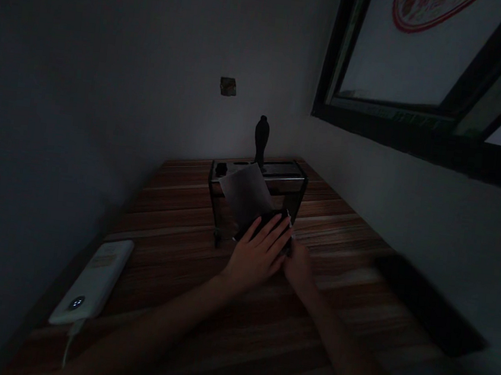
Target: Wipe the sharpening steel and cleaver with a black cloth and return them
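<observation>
My left hand point(258, 251) lies flat across a dark flat piece point(265, 220), its fingers stretched out and slightly apart. From under that piece a plain grey rectangular sheet point(246, 193) sticks out up and to the left, tilted. Close against the right end of the dark piece is my right hand point(298, 264), its fingers curled; what they hold is hidden. Just beyond stands a metal frame point(279, 169) on thin legs, with a dark bulbous handle point(262, 135) upright at its back. The sheet covers part of this frame. Dim light blurs details.
On the wood-grain table point(163, 202), a white power bank point(92, 281) with a cable lies at left. A long black object point(429, 302) lies blurred at right by the wall. A dark-framed window point(419, 119) is on the right, a wall box point(227, 86) on the back wall.
</observation>
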`<state>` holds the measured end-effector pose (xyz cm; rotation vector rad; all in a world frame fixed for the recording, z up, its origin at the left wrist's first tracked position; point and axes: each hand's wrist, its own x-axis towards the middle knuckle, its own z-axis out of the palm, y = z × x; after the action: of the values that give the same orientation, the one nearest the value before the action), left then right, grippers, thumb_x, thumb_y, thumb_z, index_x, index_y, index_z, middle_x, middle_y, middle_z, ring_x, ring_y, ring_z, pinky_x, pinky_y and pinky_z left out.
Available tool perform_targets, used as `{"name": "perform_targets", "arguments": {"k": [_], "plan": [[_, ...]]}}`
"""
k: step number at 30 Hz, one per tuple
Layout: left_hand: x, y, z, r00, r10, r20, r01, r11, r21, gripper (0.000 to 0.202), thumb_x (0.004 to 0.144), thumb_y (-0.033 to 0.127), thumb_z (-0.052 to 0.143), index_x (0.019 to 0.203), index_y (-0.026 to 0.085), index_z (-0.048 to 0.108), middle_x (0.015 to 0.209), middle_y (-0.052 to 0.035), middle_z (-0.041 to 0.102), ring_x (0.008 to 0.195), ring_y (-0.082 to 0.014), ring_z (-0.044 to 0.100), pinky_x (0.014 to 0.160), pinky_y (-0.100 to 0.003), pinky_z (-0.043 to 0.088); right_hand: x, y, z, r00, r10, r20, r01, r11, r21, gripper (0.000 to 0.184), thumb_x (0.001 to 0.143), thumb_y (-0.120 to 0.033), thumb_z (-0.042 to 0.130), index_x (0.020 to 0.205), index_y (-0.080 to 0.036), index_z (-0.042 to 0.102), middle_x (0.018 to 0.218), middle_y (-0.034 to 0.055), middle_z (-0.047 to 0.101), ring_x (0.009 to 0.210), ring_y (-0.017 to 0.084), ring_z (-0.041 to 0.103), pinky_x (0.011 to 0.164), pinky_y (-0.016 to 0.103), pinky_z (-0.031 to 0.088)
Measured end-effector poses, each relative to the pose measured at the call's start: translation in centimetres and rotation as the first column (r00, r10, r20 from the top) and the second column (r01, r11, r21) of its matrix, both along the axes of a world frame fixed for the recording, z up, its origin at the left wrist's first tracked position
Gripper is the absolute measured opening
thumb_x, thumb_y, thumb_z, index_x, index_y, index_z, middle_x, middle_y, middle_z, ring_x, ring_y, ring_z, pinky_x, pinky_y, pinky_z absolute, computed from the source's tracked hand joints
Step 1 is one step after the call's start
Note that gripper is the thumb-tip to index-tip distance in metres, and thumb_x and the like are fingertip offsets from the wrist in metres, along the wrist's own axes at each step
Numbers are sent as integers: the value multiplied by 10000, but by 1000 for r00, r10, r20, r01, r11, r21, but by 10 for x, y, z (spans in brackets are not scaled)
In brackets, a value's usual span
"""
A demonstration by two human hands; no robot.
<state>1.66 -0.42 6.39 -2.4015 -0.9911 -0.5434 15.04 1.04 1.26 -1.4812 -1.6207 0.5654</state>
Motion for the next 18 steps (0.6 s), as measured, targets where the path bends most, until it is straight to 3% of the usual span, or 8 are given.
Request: {"name": "perform_targets", "arguments": {"k": [6,12,18], "plan": [[3,-1,-10,1000,-27,-10,27,1000,-2,504,844,335,359,1317,182,276,1405,-34,235,1295,-196,179,1057,-420,181,1,1,-4,1000,1,-13,-1,1000,0,331,683,-171,453,971,-125,609,847,133,665,725,221,618,618,296,467],[1,-1,-7,999,-44,4,44,999,-11,497,842,319,371,1312,183,290,1400,-38,248,1294,-197,184,1050,-417,206,0,0,-3,999,-2,-54,2,1000,-1,344,678,-144,439,980,-146,603,863,120,664,735,219,619,631,303,475],[-1,0,-1,999,-52,-10,52,999,-9,467,856,291,359,1310,200,296,1401,-26,246,1295,-184,181,1052,-403,208,1,2,-5,1000,-21,-4,21,1000,-16,267,672,-125,427,854,-134,622,778,128,668,700,222,619,560,277,452]]}}
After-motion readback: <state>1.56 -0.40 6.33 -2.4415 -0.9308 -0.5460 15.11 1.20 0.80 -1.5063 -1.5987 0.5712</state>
